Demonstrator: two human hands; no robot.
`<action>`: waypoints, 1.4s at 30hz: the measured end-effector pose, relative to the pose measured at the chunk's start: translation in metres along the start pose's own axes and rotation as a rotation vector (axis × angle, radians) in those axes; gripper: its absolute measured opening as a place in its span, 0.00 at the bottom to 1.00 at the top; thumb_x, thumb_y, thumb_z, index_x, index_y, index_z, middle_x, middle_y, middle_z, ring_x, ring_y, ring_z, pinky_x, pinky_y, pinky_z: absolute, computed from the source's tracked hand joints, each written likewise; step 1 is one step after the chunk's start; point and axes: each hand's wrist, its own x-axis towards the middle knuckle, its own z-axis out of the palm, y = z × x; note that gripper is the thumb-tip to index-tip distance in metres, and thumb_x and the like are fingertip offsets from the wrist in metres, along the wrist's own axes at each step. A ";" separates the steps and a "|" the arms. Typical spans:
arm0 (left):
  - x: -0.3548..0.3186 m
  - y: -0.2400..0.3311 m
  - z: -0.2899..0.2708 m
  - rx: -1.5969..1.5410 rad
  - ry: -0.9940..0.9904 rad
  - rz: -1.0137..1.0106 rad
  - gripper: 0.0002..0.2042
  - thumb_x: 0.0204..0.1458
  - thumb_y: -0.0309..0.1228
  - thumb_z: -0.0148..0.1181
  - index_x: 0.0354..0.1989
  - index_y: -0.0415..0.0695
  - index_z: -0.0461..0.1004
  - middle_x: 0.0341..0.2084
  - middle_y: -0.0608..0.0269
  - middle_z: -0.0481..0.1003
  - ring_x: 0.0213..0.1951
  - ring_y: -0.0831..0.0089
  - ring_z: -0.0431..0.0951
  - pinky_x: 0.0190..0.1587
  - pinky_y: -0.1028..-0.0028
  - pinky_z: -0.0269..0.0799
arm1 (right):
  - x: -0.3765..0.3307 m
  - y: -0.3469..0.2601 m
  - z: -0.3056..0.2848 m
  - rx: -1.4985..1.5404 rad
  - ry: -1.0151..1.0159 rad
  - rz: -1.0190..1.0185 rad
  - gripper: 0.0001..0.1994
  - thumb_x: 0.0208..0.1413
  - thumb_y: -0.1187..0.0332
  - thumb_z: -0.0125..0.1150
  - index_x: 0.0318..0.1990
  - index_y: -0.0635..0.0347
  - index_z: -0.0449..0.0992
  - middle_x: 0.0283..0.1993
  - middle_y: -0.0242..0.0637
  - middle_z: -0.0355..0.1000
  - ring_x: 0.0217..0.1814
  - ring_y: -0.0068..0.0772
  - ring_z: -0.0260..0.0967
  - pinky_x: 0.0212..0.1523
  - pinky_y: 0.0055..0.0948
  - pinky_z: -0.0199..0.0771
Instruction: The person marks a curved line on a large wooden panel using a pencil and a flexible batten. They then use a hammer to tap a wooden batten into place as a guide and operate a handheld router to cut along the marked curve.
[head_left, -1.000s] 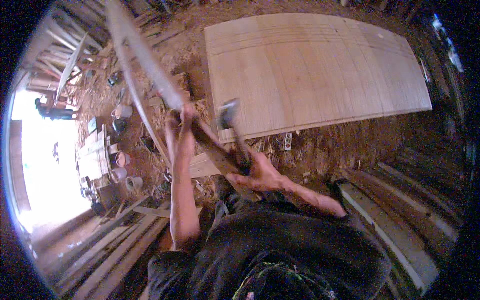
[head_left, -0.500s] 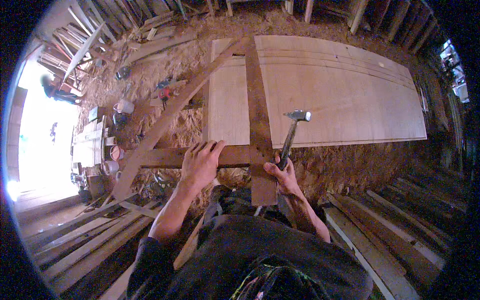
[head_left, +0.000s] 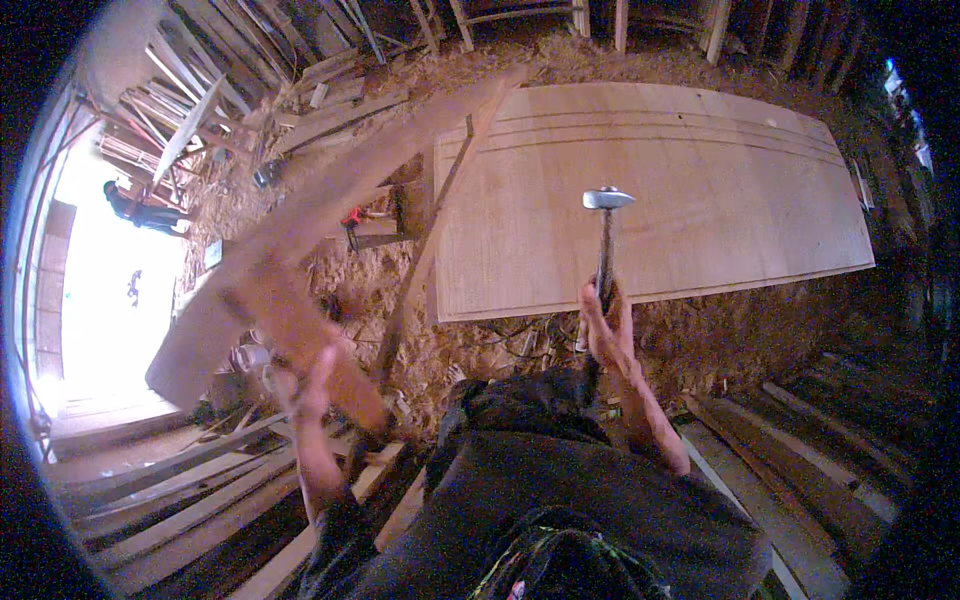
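My right hand (head_left: 610, 332) is wrapped round the handle of a hammer (head_left: 606, 240), which stands with its metal head up, above a wide pale wooden panel (head_left: 660, 200). On the left, my left hand (head_left: 308, 385) grips the short crosspiece of a brown wooden frame (head_left: 225, 285) made of nailed-looking boards. The frame is tilted and held off to the left, its long boards reaching up toward the panel's far left corner. Motion smears this hand and the near part of the frame, so the exact finger placement is unclear.
A red-and-dark tool (head_left: 352, 217) lies on the ground left of the panel. Timber lengths (head_left: 180, 500) lie at both sides near me. More planks lean at the back left, where a person (head_left: 140, 208) is beside the bright opening. Shavings cover the ground.
The wooden frame has swung left and turned off the panel, carried by my left hand. My right hand has come away from the frame, and the hammer now points more upright.
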 end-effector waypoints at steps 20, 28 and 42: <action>-0.103 -0.001 -0.065 -0.680 0.359 -0.654 0.24 0.66 0.48 0.52 0.57 0.39 0.66 0.41 0.52 0.77 0.35 0.62 0.79 0.37 0.65 0.79 | 0.124 0.039 -0.003 -0.088 -0.082 0.145 0.23 0.73 0.46 0.42 0.59 0.54 0.67 0.24 0.25 0.62 0.13 0.16 0.56 0.12 0.21 0.59; -0.109 0.012 -0.050 -0.634 0.421 -0.711 0.25 0.65 0.51 0.52 0.55 0.38 0.68 0.39 0.52 0.78 0.34 0.58 0.80 0.36 0.63 0.79 | 0.163 0.048 0.003 -0.325 -0.050 -0.028 0.18 0.73 0.49 0.43 0.56 0.52 0.60 0.22 0.26 0.60 0.13 0.18 0.57 0.13 0.25 0.62; -0.115 0.025 -0.043 -0.537 0.517 -0.790 0.24 0.62 0.50 0.57 0.50 0.37 0.71 0.33 0.51 0.79 0.29 0.56 0.82 0.33 0.61 0.80 | 0.130 0.047 0.047 -0.740 -0.074 -0.492 0.18 0.69 0.61 0.53 0.60 0.58 0.66 0.28 0.54 0.74 0.28 0.58 0.75 0.28 0.49 0.70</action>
